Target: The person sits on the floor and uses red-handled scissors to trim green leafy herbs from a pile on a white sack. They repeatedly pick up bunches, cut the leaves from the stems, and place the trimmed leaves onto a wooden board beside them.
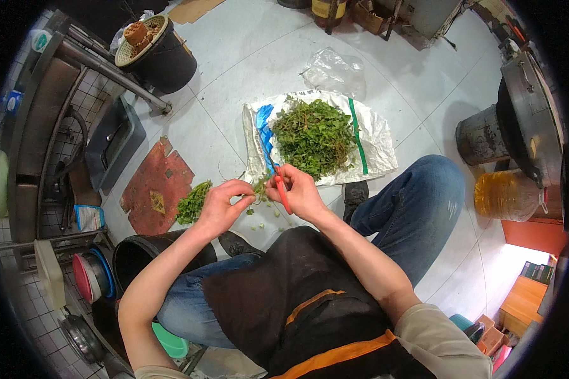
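My right hand (299,193) holds red-handled scissors (280,189), their dark blades pointing away from me. A small leafy sprig (261,188) is between both hands, with my left hand (225,203) pinching its left side between thumb and forefinger. Beyond my hands, a large heap of leafy green herbs (313,135) lies on a white woven sack (377,137) with blue and green bands. A smaller bunch of greens (193,203) rests just left of my left hand. Small green bits (261,226) are scattered on the floor below my hands.
A black bucket (137,258) stands beside my left leg. A red worn board (156,189) and a grey basin (116,144) lie left. A clear plastic bag (336,68) is behind the sack. A yellow oil jug (507,195) and metal pot (482,135) stand right.
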The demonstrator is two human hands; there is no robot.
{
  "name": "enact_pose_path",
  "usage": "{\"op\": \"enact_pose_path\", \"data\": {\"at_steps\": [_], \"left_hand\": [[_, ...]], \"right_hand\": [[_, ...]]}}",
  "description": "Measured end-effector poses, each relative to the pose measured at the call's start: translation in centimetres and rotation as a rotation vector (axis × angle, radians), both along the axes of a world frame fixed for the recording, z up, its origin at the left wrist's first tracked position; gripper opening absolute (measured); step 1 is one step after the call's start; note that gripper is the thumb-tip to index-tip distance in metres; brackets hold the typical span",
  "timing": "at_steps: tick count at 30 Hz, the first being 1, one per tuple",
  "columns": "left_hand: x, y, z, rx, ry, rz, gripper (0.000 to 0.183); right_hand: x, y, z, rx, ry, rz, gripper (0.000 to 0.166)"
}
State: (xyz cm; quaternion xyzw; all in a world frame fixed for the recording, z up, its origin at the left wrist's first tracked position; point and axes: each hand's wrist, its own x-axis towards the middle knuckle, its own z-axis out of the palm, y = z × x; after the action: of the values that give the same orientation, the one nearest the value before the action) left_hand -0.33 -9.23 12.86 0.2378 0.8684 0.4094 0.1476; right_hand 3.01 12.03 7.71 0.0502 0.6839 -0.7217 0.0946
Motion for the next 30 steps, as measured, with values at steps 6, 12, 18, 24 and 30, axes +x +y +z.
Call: {"op": "enact_pose_path", "data": {"at_steps": [6, 12, 18, 24, 30], "left_hand": [[0.3, 0.8, 0.6, 0.084, -0.143, 0.106, 0.043], [-1.1, 1.5, -0.5, 0.55, -0.66, 0.262, 0.04], [-1.2, 1.0, -1.1, 0.484, -0.818, 0.262, 0.022], [-2.3, 0.6, -1.5, 0.637, -1.005, 0.323, 0.025], [-2.2, 1.2, 0.1, 0.681, -1.148, 0.272, 0.04]], "right_hand": [[0.5, -0.1, 1.8, 0.169, 0.066, -0.039, 0.023], [0.7, -0.3, 2.7, 0.247, 0.215, -0.056, 0.021], [0.6, -0.8, 2.4, 0.256, 0.258, -0.081, 0.021], [0.8, -0.5, 2.5, 0.253, 0.221, -0.055, 0.021], [0.9, -0.7, 2.5, 0.27, 0.203, 0.022, 0.022]]}}
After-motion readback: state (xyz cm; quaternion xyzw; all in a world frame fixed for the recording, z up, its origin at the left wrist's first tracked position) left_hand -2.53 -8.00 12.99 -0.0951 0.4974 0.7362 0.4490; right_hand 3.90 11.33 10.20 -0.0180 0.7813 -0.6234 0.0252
